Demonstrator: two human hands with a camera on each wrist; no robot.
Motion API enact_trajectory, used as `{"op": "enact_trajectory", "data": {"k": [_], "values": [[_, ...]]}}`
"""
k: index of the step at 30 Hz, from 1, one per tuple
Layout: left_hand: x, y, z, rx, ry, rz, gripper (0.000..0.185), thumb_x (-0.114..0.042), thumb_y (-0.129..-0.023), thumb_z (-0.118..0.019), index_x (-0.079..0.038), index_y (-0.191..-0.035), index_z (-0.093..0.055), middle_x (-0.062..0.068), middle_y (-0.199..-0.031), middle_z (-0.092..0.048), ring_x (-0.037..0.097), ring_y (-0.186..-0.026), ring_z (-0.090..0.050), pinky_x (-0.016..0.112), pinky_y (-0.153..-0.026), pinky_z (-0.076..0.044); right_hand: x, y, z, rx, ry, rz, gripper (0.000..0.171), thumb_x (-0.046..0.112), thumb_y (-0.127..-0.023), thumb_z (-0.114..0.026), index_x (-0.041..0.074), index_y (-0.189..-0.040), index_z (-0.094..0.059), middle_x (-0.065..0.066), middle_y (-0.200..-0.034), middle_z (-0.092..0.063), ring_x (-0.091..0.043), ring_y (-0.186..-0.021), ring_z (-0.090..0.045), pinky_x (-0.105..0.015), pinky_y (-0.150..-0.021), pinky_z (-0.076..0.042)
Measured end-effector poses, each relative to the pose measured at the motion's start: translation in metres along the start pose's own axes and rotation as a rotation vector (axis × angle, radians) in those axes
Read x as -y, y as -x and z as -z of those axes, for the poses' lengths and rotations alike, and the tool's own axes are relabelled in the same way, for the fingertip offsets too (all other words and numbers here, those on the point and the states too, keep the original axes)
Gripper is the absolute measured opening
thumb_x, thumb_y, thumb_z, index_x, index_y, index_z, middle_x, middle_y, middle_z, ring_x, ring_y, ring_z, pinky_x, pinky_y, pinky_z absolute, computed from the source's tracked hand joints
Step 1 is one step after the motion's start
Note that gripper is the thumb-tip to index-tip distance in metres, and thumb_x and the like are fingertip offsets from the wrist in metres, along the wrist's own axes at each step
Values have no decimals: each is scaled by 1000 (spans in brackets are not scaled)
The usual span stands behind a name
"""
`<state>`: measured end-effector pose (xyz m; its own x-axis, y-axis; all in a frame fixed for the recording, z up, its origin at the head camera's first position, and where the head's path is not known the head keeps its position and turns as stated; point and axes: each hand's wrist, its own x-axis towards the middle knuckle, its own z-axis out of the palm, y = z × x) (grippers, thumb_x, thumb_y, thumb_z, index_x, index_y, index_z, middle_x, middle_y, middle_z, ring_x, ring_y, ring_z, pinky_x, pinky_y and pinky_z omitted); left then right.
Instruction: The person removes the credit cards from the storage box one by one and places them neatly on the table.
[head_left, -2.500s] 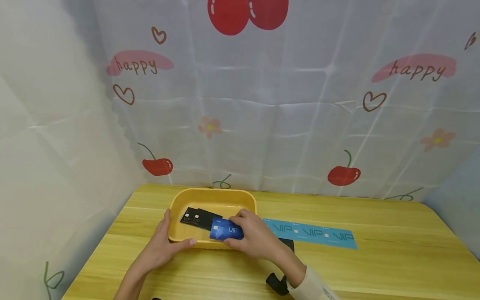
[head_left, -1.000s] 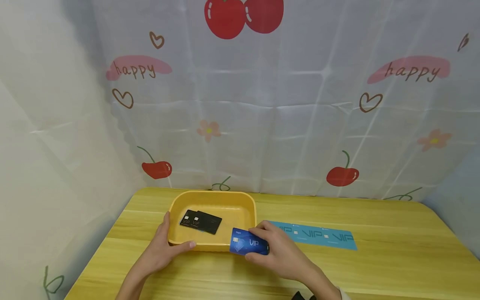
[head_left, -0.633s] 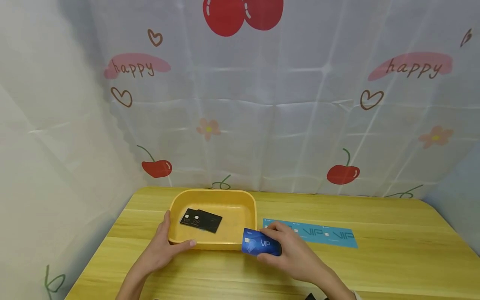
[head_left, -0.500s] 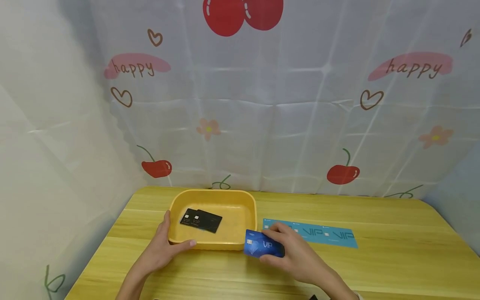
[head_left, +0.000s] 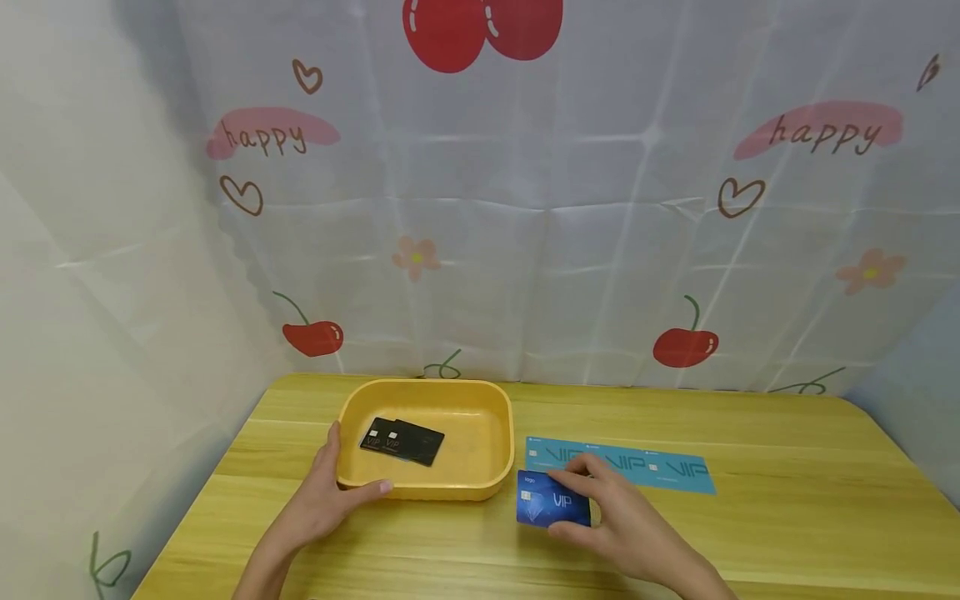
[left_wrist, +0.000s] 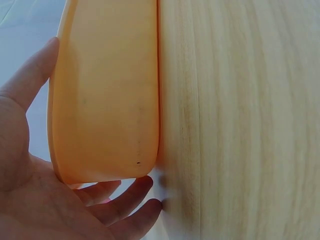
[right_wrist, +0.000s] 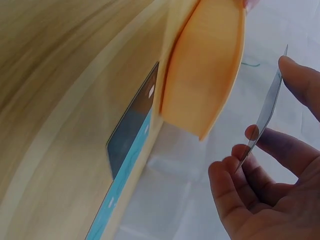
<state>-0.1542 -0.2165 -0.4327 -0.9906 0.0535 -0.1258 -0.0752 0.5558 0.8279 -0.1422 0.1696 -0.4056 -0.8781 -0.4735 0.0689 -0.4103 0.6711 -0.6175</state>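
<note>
- While your right hand (head_left: pixel 626 525) pinches the blue VIP card (head_left: pixel 552 509) by its edges just above the table (head_left: pixel 787 517), a loose grip could likely let it drop crooked.
- Your left hand (head_left: pixel 322 500) cups the yellow tray (head_left: pixel 426 486) corner; a nudge might slide it.
- Black cards (head_left: pixel 401 439) lie inside; teal cards (head_left: pixel 618 463) lie in a row just beyond.

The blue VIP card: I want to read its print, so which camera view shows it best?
The head view: the blue VIP card faces the camera, pinched by the right hand. The right wrist view shows it edge-on; the left wrist view shows none of it.
</note>
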Motion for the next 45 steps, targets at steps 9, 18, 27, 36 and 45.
{"op": "enact_trajectory", "data": {"k": [9,18,27,36,45], "values": [[1,-1,-1,1,2,2,126,-41,-82,-80,0,-154,16,30,-158,3,45,-144,-8,60,-113,-12,-13,11,6,-24,40,-60,69,60,-80,-72,12,-129,-67,5,-104,-44,-21,-99,-45,-28,-74,-49],[1,-1,-1,5,0,3,126,-41,-82,-80,0,-154,16,30,-158,4,46,-144,-7,61,-113,-11,-26,24,10,3,41,-194,68,57,-76,-78,16,-130,-67,4,-107,-46,-21,-100,-48,-29,-78,-52],[2,-1,-1,4,-7,4,126,-41,-82,-79,0,-154,16,31,-158,3,46,-144,-8,62,-113,-12,-36,31,11,43,141,-180,65,54,-76,-80,14,-126,-69,6,-105,-46,-17,-97,-47,-28,-78,-50],[0,-1,0,4,-18,11,126,-42,-82,-79,0,-154,16,31,-158,3,47,-144,-7,62,-113,-12,-45,34,12,50,151,-222,66,58,-74,-78,14,-123,-69,5,-107,-49,-17,-96,-48,-35,-80,-51],[1,1,0,5,-22,16,127,-43,-82,-79,1,-153,16,31,-158,3,47,-144,-7,62,-113,-11,-55,41,13,68,243,-215,69,60,-75,-77,10,-121,-70,3,-105,-50,-15,-94,-47,-39,-82,-51]]}}
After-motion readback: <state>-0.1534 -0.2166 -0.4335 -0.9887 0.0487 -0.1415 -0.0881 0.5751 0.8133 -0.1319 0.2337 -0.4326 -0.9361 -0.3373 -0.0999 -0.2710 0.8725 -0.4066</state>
